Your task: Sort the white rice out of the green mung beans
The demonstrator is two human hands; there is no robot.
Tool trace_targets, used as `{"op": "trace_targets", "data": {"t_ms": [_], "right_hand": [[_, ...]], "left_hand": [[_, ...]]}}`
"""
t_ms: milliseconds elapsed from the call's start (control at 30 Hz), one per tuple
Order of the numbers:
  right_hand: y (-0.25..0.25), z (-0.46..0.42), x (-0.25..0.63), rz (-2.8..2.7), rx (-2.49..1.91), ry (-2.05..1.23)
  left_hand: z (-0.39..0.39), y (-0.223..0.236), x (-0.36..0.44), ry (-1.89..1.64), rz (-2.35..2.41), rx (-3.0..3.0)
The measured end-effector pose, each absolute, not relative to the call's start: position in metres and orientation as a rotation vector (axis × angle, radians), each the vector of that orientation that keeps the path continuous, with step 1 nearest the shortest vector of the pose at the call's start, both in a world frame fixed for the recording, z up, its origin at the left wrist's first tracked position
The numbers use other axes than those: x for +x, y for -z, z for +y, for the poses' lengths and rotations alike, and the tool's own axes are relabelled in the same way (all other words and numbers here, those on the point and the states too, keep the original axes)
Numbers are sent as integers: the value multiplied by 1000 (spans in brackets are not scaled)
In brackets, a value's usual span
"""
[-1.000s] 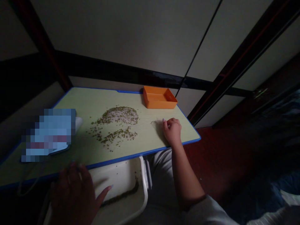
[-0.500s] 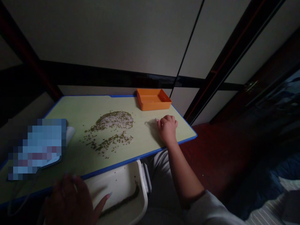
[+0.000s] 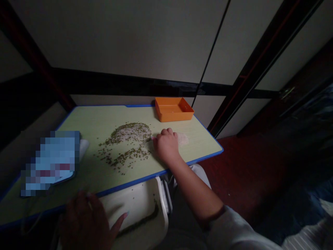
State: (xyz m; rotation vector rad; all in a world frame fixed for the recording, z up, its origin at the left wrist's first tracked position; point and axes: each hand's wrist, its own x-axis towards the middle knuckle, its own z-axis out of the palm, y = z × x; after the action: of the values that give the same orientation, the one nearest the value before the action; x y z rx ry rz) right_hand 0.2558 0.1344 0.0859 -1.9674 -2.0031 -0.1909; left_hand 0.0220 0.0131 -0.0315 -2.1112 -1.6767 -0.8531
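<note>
My right hand is low over the table, fingers curled and closed, at the right edge of a spread of small green beans mixed with pale grains. Whatever its fingertips may hold is too small or hidden to make out. Just right of it lies a patch of pale grains. In shadow at the lower left, my left hand has its fingers stretched and thumb apart, over the near side of a white basin. A dark line of beans lies inside the basin, below the table's front edge.
An orange open box stands at the back of the pale, blue-edged table. A blurred-out device with a cable lies on the left. Wardrobe doors rise behind the table, and dark red floor shows to the right.
My right hand has moved left across the table to the edge of the beans, uncovering the pale grains. My left hand stays over the basin. The view has shifted slightly.
</note>
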Motion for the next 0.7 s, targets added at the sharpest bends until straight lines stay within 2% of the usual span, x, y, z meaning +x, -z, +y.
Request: {"op": "trace_targets", "data": {"t_ms": [467,700], "right_hand": [[-82,143,240,-2109,-1811,-78],[-80,138,246,-2158,-1596,-137]], "left_hand": [[11,30,22,880,-1692,-2137],[10,24,24,839,-1627,-2117]]}}
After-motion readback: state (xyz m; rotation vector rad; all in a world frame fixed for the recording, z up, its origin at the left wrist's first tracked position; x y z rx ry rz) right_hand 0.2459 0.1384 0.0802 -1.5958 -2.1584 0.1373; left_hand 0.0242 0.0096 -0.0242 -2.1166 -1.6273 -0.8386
